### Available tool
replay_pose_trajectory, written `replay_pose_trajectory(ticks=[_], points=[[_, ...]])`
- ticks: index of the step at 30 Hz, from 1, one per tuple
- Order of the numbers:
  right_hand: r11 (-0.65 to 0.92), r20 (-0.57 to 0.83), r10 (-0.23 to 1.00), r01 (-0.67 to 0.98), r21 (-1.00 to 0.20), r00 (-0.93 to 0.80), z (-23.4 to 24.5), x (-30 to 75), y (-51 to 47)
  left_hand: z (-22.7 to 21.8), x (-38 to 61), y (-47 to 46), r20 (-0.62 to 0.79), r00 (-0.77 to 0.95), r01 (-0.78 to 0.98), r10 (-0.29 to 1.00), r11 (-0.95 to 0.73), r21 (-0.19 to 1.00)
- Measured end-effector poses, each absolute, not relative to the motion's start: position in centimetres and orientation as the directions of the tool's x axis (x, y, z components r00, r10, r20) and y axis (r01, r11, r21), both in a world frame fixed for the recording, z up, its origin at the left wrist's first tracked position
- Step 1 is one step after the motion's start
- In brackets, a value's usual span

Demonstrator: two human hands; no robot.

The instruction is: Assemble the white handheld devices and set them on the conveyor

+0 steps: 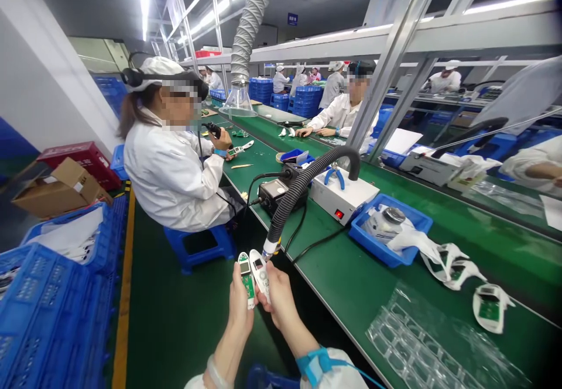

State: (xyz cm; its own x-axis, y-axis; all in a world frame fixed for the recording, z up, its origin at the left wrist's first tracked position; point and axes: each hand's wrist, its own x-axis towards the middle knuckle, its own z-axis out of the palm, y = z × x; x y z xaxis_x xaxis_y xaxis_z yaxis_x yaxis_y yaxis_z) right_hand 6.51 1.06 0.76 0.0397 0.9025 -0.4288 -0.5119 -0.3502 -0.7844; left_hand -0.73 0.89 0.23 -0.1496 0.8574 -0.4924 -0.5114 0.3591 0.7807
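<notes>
My left hand (239, 300) is closed around an opened white device half with a green circuit board (248, 286) and a small screen inside. In my right hand (280, 295) is a white oval front cover (260, 271) with a dark window and round buttons. The two pieces are held upright side by side, their edges close together; I cannot tell whether they touch. Just above the cover's top ends the nozzle of a black corrugated hose (293, 193). A blue wrist strap (315, 362) is around my right wrist.
A white box with a red switch (339, 213), a blue tray (386, 254), a clear plastic blister tray (417, 342) and wrapped device pieces (489, 310) are on the green bench. A co-worker (175, 161) sits at the left, near stacked blue crates (48, 313).
</notes>
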Motion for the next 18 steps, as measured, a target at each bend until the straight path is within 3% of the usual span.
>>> replay_pose_trajectory(ticks=[7, 18], points=[[-0.304, -0.441, 0.888, -0.553, -0.776, 0.131, 0.9, 10.0, -2.3, 0.5, 0.7, 0.6, -0.476, -0.006, -0.525, 0.879, 0.402, 0.75], [-0.293, -0.49, 0.871, -0.766, -0.572, 0.033, 3.3, 16.0, -12.9, 4.4, 2.9, -7.0, -0.559, 0.257, -0.526, 0.788, 0.6, 0.603]])
